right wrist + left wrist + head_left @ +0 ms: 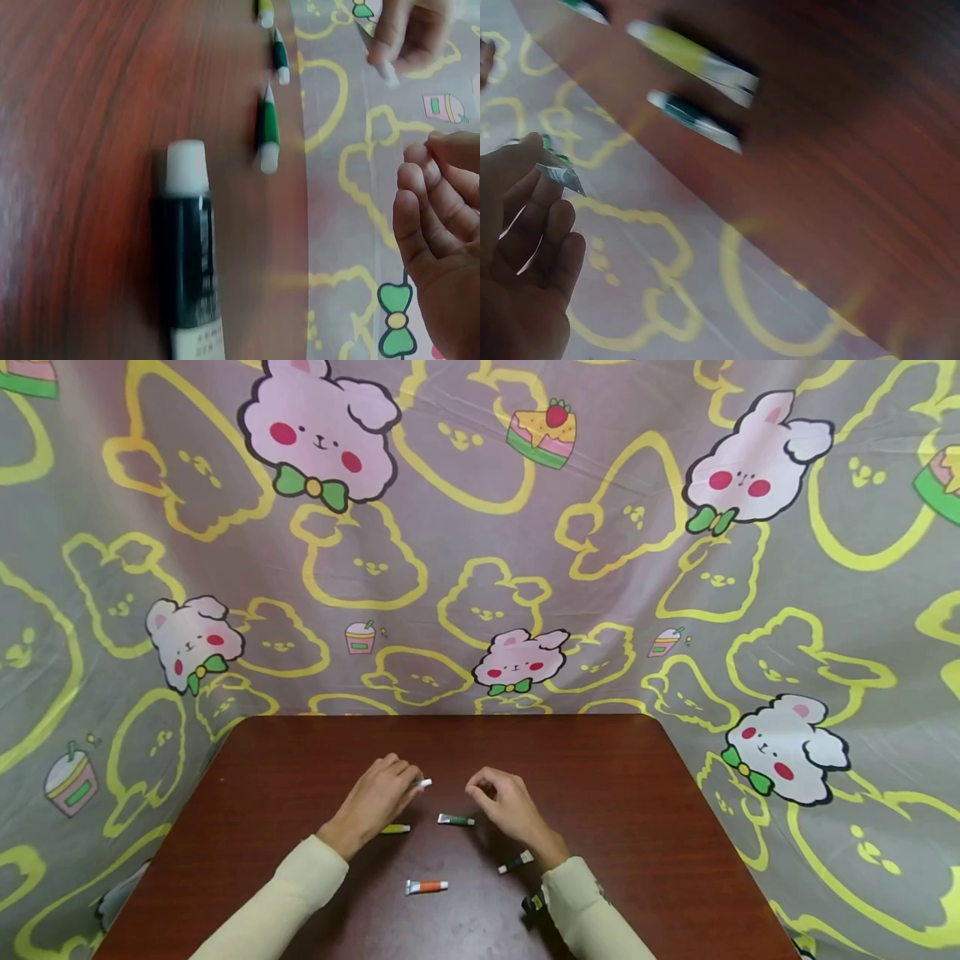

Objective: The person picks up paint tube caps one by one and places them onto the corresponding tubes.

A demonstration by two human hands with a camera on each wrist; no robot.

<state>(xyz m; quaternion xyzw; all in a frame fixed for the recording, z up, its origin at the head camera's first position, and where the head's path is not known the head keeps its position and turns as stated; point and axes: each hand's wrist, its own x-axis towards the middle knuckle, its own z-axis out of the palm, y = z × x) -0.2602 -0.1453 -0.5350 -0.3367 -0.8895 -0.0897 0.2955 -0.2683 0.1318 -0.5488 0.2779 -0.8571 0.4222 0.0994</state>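
Observation:
My left hand [381, 797] pinches a small paint tube [561, 176] between thumb and fingertips, above the table. Its silver crimped end shows in the left wrist view, and a white cap sticks out in the head view; the fingers hide its middle. My right hand [512, 807] hovers to the right, fingers loosely bent and thumb near the index fingertip; nothing shows between them. A green paint tube [456, 819] lies between the hands. Partly behind the left hand is a yellow paint tube [395, 829], with a dark green paint tube [694, 120] beside it.
Nearer on the brown table [637, 827] lies an orange paint tube [426, 887]. A black paint tube [516, 862] lies below the right hand. Beside the right sleeve is a small dark object [534, 903], partly hidden. Patterned cloth [480, 527] hangs around the table.

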